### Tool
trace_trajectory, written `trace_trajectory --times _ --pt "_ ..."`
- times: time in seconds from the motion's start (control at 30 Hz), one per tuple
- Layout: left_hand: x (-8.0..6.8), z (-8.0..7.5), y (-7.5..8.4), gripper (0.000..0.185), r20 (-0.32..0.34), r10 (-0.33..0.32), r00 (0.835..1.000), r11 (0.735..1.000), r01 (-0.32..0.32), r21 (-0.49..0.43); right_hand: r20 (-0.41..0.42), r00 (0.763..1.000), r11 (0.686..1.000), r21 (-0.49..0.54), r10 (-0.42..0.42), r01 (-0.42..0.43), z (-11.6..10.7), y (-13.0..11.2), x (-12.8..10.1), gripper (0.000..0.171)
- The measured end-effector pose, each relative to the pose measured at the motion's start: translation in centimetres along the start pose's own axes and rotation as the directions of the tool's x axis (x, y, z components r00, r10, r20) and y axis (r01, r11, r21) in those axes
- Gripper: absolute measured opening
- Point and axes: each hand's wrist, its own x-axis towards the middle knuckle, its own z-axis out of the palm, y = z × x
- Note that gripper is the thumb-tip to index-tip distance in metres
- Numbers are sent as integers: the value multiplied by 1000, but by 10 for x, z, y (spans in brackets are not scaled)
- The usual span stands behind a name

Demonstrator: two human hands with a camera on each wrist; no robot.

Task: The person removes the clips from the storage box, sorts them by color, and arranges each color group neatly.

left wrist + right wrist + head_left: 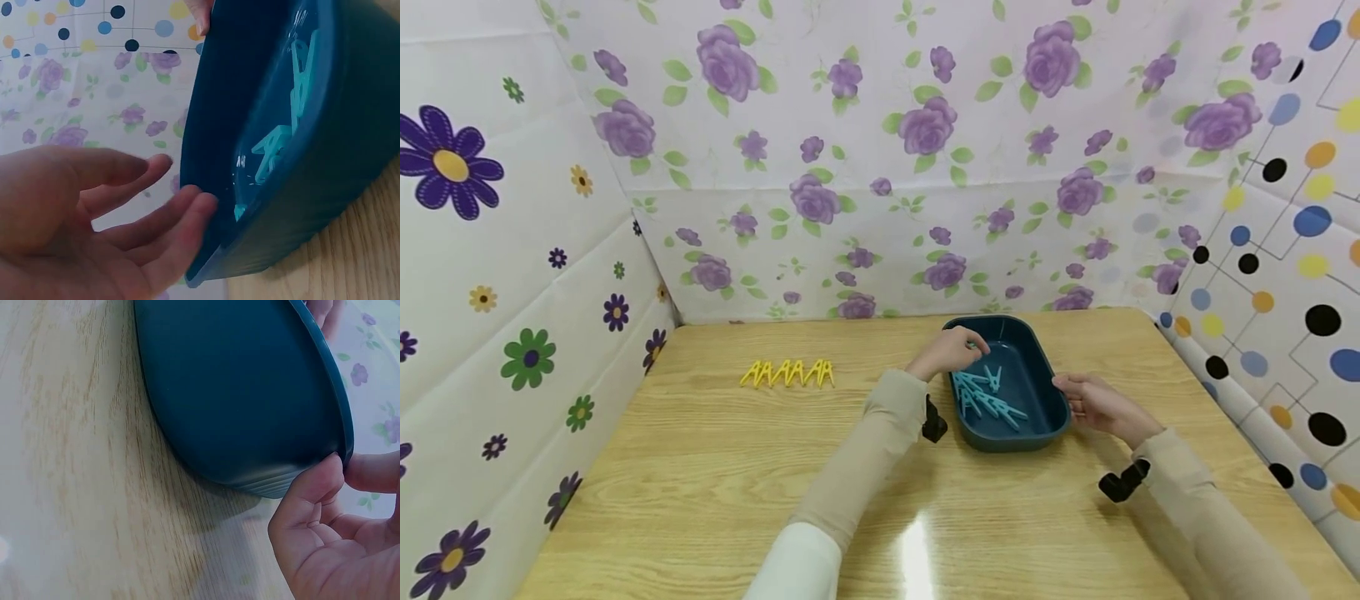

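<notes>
A dark blue plastic bin (1022, 437) stands on the table, right of the middle. Several turquoise clothespins (992, 404) lie inside it, mostly along its left side. My left hand (953, 350) hovers over the bin's far left rim; in the left wrist view its fingers (181, 231) are loosely bent, with nothing visible between them and the thumb. At the right rim, my right hand (1101, 406) pinches the bin's edge between thumb and fingers, as the right wrist view also shows. Part of the bin's far left corner is hidden behind the left hand.
Several yellow clothespins (787, 372) stand in a row on the left part of the wooden table (700, 500). Flowered cloth (850, 208) hangs behind the table, and a dotted cloth (1300, 292) lines the right side.
</notes>
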Motion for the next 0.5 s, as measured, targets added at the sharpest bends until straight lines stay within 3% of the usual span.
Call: trace_trajectory --times 0.13,0.27,0.5 --pt "11 -1 0 30 96 -21 995 999 24 -27 5 1000 1000 -7 -4 4 -2 0 1 24" --pt "21 0 0 36 144 -54 988 997 61 -50 -7 1000 1000 -13 3 -3 -4 0 1 24" --pt "39 11 1 45 238 -121 964 984 85 157 -1 1000 1000 -21 1 -1 -2 -1 -1 30"
